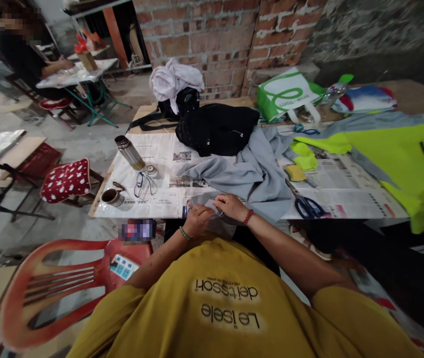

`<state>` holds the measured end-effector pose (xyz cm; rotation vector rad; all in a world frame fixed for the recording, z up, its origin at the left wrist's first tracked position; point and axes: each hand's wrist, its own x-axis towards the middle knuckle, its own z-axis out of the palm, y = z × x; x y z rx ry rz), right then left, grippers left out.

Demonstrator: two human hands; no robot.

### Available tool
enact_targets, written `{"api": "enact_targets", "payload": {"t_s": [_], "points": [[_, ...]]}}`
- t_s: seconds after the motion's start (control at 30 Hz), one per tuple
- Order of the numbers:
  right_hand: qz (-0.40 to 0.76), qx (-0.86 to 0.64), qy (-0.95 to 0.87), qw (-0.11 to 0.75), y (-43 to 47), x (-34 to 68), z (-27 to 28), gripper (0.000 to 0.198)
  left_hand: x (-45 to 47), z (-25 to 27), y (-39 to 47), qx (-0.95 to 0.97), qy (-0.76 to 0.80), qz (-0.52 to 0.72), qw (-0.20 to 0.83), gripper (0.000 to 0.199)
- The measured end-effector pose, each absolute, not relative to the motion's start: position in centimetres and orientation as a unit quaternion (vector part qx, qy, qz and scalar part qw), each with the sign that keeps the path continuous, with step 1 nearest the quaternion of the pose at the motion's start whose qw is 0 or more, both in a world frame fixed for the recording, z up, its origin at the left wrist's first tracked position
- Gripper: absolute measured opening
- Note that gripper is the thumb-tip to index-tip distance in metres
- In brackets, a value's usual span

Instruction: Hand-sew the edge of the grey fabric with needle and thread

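Note:
Both my hands meet at the near edge of the newspaper-covered table, working on a grey cloth (249, 169) that spreads away from me in folds. My left hand (197, 220), with a green bracelet at the wrist, pinches the cloth's near end. Beside it my right hand (231, 206), wearing a red bracelet, has its fingers closed on the same bunched part. Whether a needle or thread is between the fingers is too small to tell. To the right of the cloth lie dark-handled scissors (309, 206) and a small yellow block (295, 173).
On the table's left stand a steel thermos (129, 153), a cup (112, 198) and eyeglasses (145, 185). A black bag (217, 128) and a white-green bag (288, 94) lie behind. Yellow-grey garments (383, 154) cover the right. A red chair (62, 248) is at my left.

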<state>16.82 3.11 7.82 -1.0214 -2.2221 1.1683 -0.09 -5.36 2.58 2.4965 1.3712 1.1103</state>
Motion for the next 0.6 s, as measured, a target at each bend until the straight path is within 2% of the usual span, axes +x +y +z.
{"api": "enact_targets", "payload": {"t_s": [0.47,0.6], "points": [[0.407,-0.377,-0.804,0.214,1.7,16.5,6.8,0.031,-0.1,3.5,-5.1,0.765,0.501,0.395,0.084,0.022],[0.360,-0.340,-0.834,0.243,3.0,16.7,7.5,0.028,-0.4,4.0,-4.2,0.713,0.550,0.404,0.158,0.019]]}}
